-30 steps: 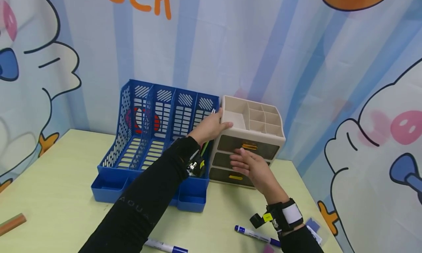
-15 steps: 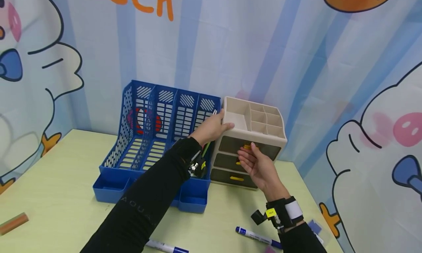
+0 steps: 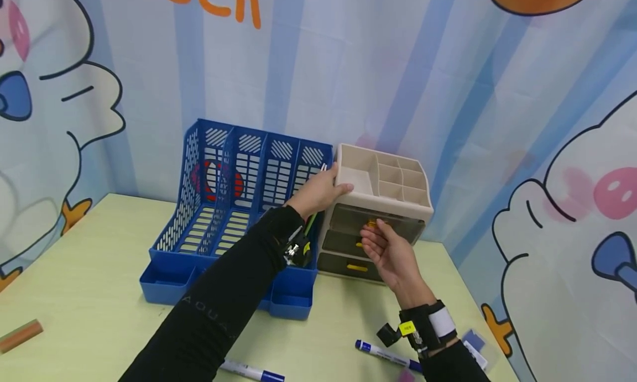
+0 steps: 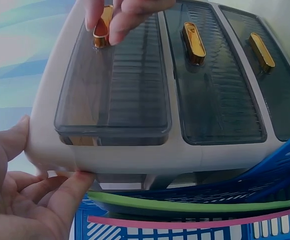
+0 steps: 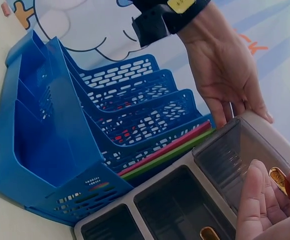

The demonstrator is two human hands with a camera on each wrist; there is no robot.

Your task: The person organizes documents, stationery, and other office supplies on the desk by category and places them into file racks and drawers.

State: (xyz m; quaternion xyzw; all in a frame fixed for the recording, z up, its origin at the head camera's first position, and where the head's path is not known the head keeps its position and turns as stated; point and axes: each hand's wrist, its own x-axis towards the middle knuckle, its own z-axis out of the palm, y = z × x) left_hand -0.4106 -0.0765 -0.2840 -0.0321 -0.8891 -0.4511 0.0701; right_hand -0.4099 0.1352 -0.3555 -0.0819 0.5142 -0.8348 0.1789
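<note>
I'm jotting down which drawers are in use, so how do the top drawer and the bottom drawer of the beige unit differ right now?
The top drawer is pulled slightly out, its front standing away from the beige unit, while the bottom drawer sits flush. The right hand pinches the top handle; the bottom handle is untouched. Both drawers have dark see-through fronts and gold-coloured handles.

Black sleeve, below left fingers, reads "AQU", then faint. Backdrop, beyond fingers, shows orange "CK", preceding letters cropped. Print on marker: illegible.
</note>
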